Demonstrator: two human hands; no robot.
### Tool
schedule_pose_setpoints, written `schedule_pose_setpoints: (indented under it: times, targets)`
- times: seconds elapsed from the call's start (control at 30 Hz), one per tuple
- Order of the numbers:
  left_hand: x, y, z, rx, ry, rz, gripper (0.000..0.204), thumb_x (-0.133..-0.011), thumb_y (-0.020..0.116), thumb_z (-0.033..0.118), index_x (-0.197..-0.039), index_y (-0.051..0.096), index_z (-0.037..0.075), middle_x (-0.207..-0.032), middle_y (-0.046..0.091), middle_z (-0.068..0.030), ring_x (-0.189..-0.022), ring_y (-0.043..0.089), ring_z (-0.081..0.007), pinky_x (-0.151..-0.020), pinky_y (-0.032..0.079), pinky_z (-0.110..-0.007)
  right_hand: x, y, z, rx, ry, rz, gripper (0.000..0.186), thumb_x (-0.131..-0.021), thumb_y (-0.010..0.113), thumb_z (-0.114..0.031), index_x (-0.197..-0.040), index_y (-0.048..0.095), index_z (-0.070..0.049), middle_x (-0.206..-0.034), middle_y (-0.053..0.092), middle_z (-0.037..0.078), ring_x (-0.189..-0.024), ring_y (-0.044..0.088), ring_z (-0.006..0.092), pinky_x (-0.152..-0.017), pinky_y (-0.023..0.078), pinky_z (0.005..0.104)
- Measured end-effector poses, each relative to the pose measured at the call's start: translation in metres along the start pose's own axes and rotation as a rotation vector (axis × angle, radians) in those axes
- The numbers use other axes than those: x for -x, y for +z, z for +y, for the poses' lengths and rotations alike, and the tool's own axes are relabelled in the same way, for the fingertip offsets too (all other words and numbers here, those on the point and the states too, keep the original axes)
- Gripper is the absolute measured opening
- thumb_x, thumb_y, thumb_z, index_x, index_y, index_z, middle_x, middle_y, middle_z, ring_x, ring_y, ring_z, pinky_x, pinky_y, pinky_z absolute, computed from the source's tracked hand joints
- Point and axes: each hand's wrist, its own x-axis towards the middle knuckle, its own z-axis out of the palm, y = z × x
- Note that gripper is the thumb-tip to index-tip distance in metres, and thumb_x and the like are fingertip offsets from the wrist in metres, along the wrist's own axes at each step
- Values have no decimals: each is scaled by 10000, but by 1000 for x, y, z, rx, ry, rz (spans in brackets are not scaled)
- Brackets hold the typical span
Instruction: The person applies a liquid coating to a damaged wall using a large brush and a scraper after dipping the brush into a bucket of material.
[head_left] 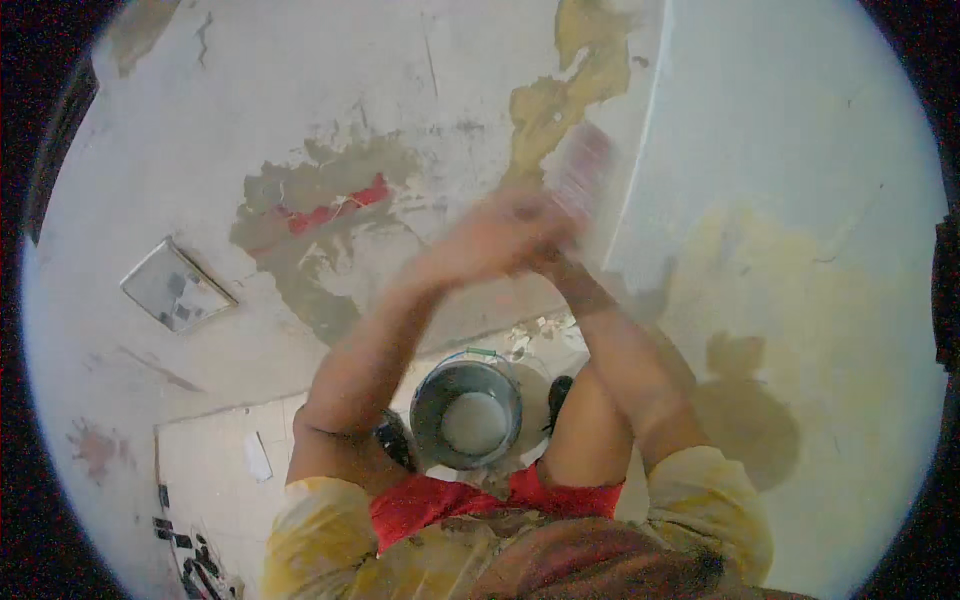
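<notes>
Both my hands come together in front of the wall, close to its corner, and are smeared by motion. My left hand reaches across from the left and overlaps the other hand; its fingers are too blurred to read. My right hand is partly hidden and seems closed at the lower end of a flat, pinkish-red striped tool. That tool points up toward the wall, blurred, so its exact kind does not show. Beside it runs a tan bare patch in the wall surface.
Between my feet stands a dark bucket with whitish contents. A larger grey-brown patch surrounds a red strip on the wall. At left is a square wall box. Debris lies along the wall's foot; black scraps lie lower left.
</notes>
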Motion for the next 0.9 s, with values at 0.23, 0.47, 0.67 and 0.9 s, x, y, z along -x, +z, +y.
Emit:
schedule_pose_setpoints:
  times: [0.23, 0.47, 0.67, 0.9]
  targets:
    - [51, -140, -87, 746, 138, 1205, 325, -975, 460, 378, -902, 633, 113, -731, 560, 19, -614, 477, -138, -611, 472, -382, -13, 1, -17, -293, 104, 69, 358, -868, 673, -402, -1113, 650, -142, -1120, 670, 138, -1056, 627, 329, -937, 474, 429]
    - [-11, 34, -20, -250, 517, -66, 244, -899, 584, 244, -955, 670, 23, -989, 662, -156, -871, 631, -262, -758, 489, -423, -10, 13, 18, -200, 140, 153, 334, -900, 647, -293, -1167, 622, -94, -1137, 667, 128, -1092, 605, 316, -944, 472, 430]
    - [-15, 16, -73, -292, 905, 291, 301, -918, 577, 270, -865, 651, -17, -700, 619, -129, -598, 579, -269, -588, 462, -391, -21, 36, 11, -88, -41, 112, 321, -918, 621, -215, -1199, 590, -63, -1148, 658, 140, -1078, 606, 284, -926, 481, 411]
    - [65, -103, -191, 811, 73, 675, 291, -948, 546, 357, -886, 612, 80, -671, 499, -7, -463, 423, -135, -468, 342, -318, -14, 24, 14, -243, -16, 77, 335, -944, 609, -178, -1241, 555, -35, -1165, 655, 148, -1082, 624, 272, -893, 509, 391]
